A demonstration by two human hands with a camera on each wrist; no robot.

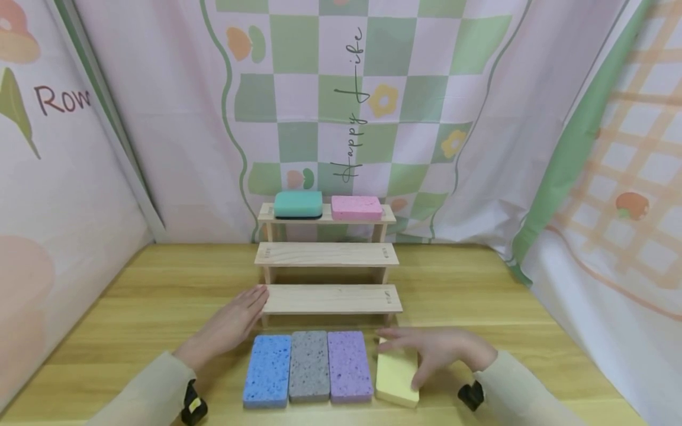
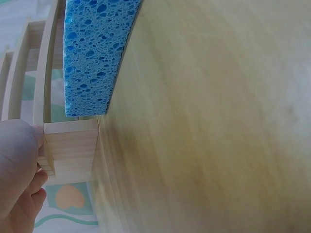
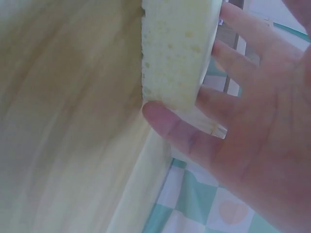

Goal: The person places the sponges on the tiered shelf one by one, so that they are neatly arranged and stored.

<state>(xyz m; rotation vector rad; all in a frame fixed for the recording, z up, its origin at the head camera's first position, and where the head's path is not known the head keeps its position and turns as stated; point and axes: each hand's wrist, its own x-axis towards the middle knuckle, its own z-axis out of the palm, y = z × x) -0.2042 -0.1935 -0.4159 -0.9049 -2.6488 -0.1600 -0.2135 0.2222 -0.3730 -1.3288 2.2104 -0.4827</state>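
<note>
A three-step wooden stand (image 1: 330, 299) stands on the table, its left end held by my left hand (image 1: 234, 322) at the lowest step. In the left wrist view, the fingers (image 2: 36, 184) lie around the corner of that step. My right hand (image 1: 434, 349) reaches over a yellow sponge (image 1: 395, 376), thumb at its right edge and fingertips at its far left edge. The right wrist view has the thumb low at one corner of this sponge. Left of it lie a purple sponge (image 1: 350, 364), a grey sponge (image 1: 309, 364) and a blue sponge (image 1: 268, 370), side by side.
On the top step sit a teal sponge (image 1: 298, 204) with a dark base and a pink sponge (image 1: 356, 207). The middle step (image 1: 327, 254) is bare wood. A printed curtain (image 1: 341, 100) hangs behind the wooden table (image 1: 458, 284), with more cloth on both sides.
</note>
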